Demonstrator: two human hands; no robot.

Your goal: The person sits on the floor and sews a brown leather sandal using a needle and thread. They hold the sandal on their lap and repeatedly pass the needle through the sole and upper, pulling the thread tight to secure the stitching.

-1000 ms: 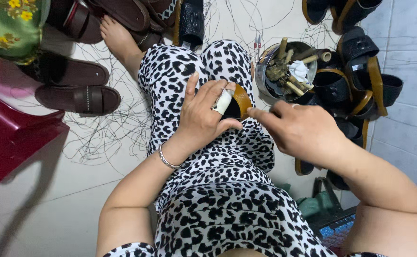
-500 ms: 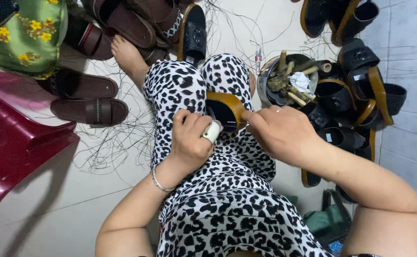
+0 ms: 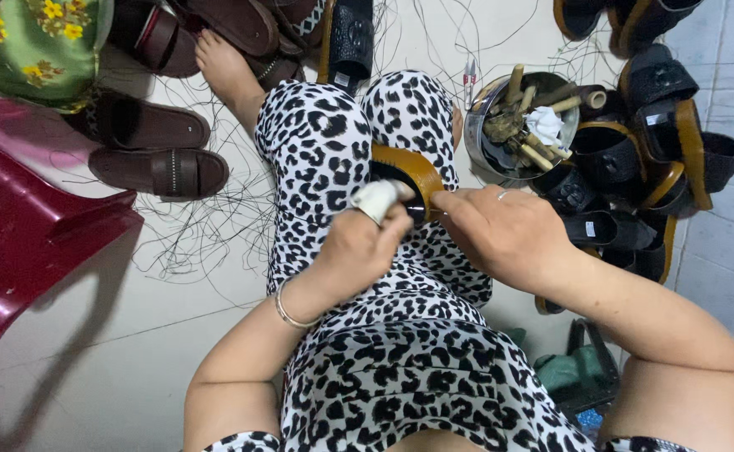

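The sandal (image 3: 409,172), black with a tan leather rim, lies on the person's lap between the two knees, on the leopard-print trousers (image 3: 316,142). The left hand (image 3: 358,243) is closed against its near edge; the thumb wears a white tape wrap (image 3: 377,201) and presses on the sole edge. The right hand (image 3: 501,230) is closed too, its fingertips pinched at the right side of the rim; I cannot tell if a needle or a thread is between them, it is too small to see.

In my judgement, the risk is that the sandal slips or turns on the soft lap, because only the fingertips hold its near rim and the far end rests free. A sharp tool could then meet the bare fingers of the right hand, which have no wrap. Loose black threads (image 3: 208,226) on the floor and the metal bowl of tools (image 3: 522,125) near the right knee could also catch a thread
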